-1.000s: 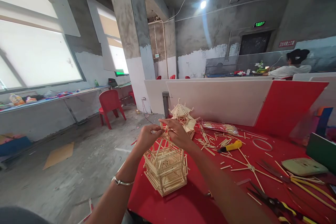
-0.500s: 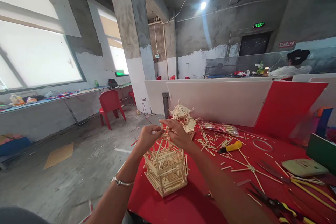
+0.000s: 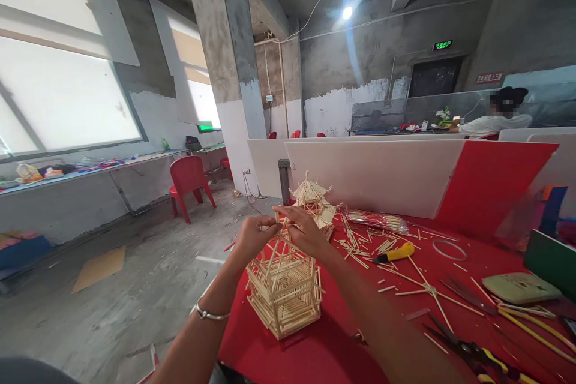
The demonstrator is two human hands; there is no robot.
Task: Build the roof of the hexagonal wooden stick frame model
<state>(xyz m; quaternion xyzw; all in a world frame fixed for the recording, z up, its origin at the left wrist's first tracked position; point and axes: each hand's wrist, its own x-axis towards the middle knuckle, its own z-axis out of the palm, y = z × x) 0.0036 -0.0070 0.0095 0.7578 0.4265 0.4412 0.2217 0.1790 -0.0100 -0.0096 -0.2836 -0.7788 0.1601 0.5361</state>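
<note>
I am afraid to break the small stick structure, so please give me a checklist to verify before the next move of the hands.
1. Both hands at the top of the stick structure: ok, left hand and right hand.
2. Structure standing on the red table: ok.
3. Firm grip: cannot tell, contact too small to see.
4. Yellow cutter apart from both hands: ok.
5. Its blade retracted: cannot tell.
6. Loose sticks tidied: not ok, scattered.

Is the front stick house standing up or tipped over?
Standing up: the stick house sits flat on the red table, narrowing upward to the left hand and right hand.
</note>
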